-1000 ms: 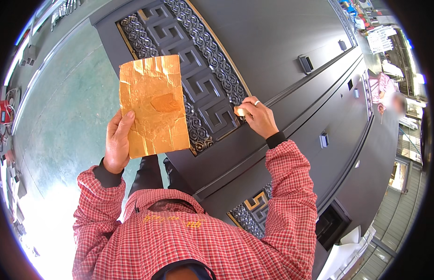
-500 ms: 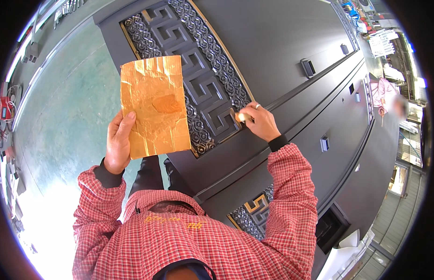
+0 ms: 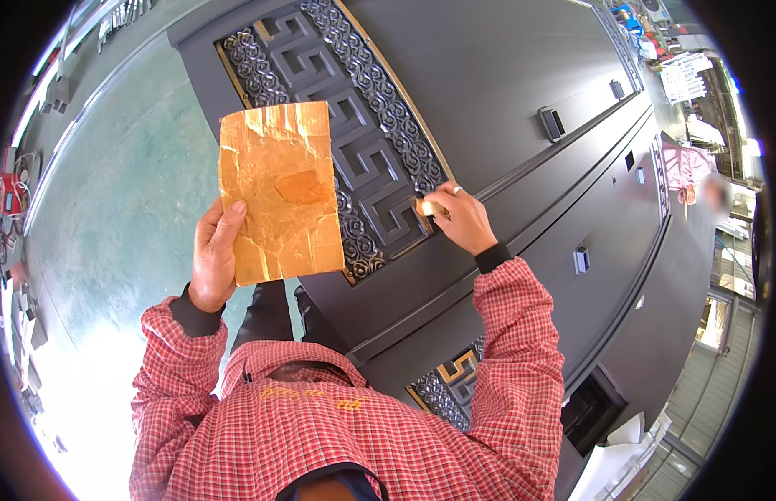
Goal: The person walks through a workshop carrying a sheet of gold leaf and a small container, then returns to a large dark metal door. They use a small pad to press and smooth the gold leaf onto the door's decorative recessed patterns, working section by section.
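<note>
My left hand [image 3: 214, 255] grips a gold-coated piece of cardboard [image 3: 275, 225] by its left edge, thumb on top. A darker wet-looking gold patch [image 3: 301, 188] lies on its face. Between the fingers of my right hand [image 3: 470, 222] is a small paintbrush [image 3: 431, 206] with a pale handle; its tip is at the lower right edge of the carved panel [image 3: 346, 113]. Whether the bristles touch the surface is hard to tell. The panel has a raised dark key pattern between rows of rosettes, with gold along its border and one upper corner of the key pattern.
A large dark grey door [image 3: 488, 92] carries the panel, with handle-like fittings [image 3: 551, 123] farther right. A second carved panel [image 3: 455, 386] shows beside my right sleeve. Another person [image 3: 689, 171] in pink is at the far right. White sheets [image 3: 613, 459] lie at the lower right; green floor [image 3: 121, 192] spreads left.
The brush and my right hand have moved slightly left along the panel's lower edge. The cardboard in my left hand has shifted a little to the right.
</note>
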`<action>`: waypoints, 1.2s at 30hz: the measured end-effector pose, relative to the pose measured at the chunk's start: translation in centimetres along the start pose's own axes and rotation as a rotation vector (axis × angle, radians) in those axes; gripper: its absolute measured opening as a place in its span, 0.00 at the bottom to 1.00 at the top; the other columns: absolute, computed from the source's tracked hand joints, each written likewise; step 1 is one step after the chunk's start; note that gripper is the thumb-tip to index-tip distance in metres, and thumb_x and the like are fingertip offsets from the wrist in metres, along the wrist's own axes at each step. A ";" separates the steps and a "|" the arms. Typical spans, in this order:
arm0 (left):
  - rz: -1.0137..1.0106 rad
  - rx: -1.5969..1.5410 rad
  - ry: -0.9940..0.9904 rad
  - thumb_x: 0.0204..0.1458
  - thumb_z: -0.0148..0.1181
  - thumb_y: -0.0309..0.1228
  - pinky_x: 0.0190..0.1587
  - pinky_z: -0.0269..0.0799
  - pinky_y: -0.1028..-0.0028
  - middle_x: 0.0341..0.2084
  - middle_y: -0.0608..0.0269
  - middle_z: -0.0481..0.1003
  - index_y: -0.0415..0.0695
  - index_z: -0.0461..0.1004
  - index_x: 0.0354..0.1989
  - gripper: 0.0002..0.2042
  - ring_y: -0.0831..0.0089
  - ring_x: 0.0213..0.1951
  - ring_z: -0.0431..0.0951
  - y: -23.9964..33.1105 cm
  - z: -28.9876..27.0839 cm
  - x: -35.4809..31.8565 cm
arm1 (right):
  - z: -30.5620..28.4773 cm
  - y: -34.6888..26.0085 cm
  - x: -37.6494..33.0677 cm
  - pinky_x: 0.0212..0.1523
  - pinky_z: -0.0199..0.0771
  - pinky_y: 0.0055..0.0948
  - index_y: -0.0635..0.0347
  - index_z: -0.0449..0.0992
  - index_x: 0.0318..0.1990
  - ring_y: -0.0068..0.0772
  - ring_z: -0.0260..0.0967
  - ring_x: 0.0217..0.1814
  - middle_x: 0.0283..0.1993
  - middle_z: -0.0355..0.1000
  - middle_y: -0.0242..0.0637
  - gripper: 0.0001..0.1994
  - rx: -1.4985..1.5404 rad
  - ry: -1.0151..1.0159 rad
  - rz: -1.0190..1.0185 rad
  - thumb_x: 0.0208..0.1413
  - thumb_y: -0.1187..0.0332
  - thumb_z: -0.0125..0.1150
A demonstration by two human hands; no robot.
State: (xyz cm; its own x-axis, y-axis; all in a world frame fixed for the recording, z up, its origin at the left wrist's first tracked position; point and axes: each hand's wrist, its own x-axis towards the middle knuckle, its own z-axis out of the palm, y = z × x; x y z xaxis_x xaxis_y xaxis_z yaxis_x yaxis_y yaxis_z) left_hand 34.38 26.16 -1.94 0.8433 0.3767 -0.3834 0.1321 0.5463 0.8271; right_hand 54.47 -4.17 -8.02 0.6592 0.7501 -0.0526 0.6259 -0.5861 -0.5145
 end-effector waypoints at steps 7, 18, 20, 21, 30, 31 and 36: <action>0.006 0.015 -0.015 0.60 0.45 0.33 0.45 0.72 0.75 0.44 0.57 0.73 0.34 0.63 0.53 0.17 0.73 0.42 0.76 -0.1 -0.1 0.1 | 0.9 1.3 -0.4 0.32 0.70 0.36 0.52 0.75 0.30 0.39 0.69 0.34 0.35 0.68 0.31 0.04 -0.046 -0.094 -0.067 0.48 0.74 0.55; -0.015 -0.002 -0.056 0.61 0.45 0.32 0.47 0.68 0.76 0.45 0.61 0.72 0.34 0.63 0.54 0.17 0.77 0.45 0.72 -0.1 0.0 0.3 | 0.3 1.5 -2.1 0.34 0.71 0.34 0.50 0.76 0.28 0.35 0.69 0.34 0.32 0.67 0.28 0.03 -0.049 -0.106 -0.068 0.48 0.72 0.58; -0.016 -0.004 -0.052 0.60 0.45 0.32 0.47 0.68 0.76 0.45 0.61 0.72 0.34 0.63 0.54 0.17 0.77 0.45 0.72 -0.1 0.1 0.3 | 0.1 1.5 -2.1 0.34 0.71 0.34 0.50 0.76 0.28 0.35 0.69 0.34 0.32 0.67 0.28 0.03 -0.064 -0.084 -0.073 0.48 0.71 0.58; -0.013 -0.008 -0.050 0.60 0.45 0.32 0.47 0.67 0.76 0.45 0.61 0.72 0.34 0.63 0.54 0.17 0.77 0.45 0.72 -0.1 0.2 0.3 | -0.1 1.2 -2.1 0.34 0.71 0.33 0.50 0.77 0.28 0.35 0.69 0.34 0.31 0.67 0.28 0.03 -0.038 -0.079 -0.069 0.48 0.71 0.58; -0.017 -0.021 -0.043 0.60 0.45 0.32 0.47 0.68 0.76 0.44 0.62 0.72 0.34 0.64 0.54 0.17 0.77 0.44 0.72 -0.1 0.7 0.5 | 0.3 1.6 -2.4 0.35 0.71 0.31 0.50 0.78 0.31 0.34 0.70 0.34 0.33 0.68 0.29 0.08 -0.021 -0.122 -0.074 0.45 0.76 0.59; -0.017 -0.020 -0.045 0.60 0.45 0.32 0.47 0.68 0.76 0.44 0.62 0.72 0.34 0.64 0.54 0.17 0.77 0.44 0.72 -0.1 0.6 0.5 | 0.3 1.5 -2.5 0.35 0.71 0.31 0.50 0.78 0.31 0.34 0.70 0.34 0.33 0.68 0.29 0.08 0.007 -0.155 -0.073 0.44 0.76 0.59; -0.009 -0.002 -0.043 0.60 0.45 0.32 0.46 0.69 0.76 0.43 0.62 0.72 0.34 0.64 0.53 0.17 0.77 0.43 0.73 -0.3 0.3 0.6 | 0.4 1.7 -2.5 0.34 0.71 0.31 0.52 0.77 0.30 0.35 0.69 0.34 0.32 0.68 0.30 0.06 -0.035 -0.059 -0.088 0.44 0.76 0.59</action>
State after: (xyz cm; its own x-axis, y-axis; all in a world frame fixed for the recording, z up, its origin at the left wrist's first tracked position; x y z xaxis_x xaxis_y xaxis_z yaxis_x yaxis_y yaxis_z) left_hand 35.03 26.01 -2.27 0.8638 0.3393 -0.3725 0.1384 0.5511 0.8229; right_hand 53.72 -6.86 -9.10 0.5762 0.8151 -0.0594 0.6950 -0.5269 -0.4893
